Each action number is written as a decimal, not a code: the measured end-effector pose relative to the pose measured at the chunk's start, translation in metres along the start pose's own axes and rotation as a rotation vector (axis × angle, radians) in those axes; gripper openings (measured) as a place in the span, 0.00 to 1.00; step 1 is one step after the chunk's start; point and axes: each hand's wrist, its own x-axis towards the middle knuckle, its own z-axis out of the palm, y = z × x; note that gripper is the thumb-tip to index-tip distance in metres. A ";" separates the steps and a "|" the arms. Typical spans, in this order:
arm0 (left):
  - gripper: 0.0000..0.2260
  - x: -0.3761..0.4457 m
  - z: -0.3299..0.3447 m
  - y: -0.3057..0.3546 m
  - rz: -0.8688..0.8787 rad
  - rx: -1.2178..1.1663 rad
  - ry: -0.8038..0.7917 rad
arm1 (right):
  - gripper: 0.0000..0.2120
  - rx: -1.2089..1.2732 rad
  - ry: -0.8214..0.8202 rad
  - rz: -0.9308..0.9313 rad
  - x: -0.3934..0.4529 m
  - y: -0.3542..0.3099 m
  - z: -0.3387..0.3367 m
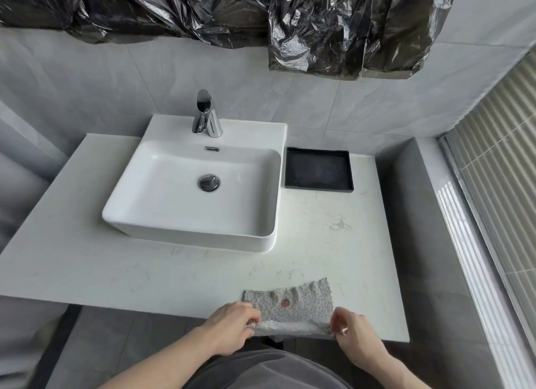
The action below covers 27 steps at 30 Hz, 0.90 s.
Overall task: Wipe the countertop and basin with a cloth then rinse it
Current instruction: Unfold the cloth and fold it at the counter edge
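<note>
Seen from the head camera: the left hand [232, 325] pinches the near left corner of a grey dotted cloth [293, 304], fingers curled; the right hand [352, 333] pinches the near right corner the same way. Both forearms reach forward from the bottom edge, wrists level. The textured cloth lies flat at the front edge of a white marbled countertop [116, 261], right of centre. Behind sits a glossy white rectangular basin [139, 211] with a chrome tap [206, 114], beside a shallow black square tray [319, 168]
</note>
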 end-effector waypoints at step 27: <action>0.32 0.022 0.028 -0.013 -0.058 0.129 -0.161 | 0.19 0.145 0.113 0.419 0.060 -0.027 0.024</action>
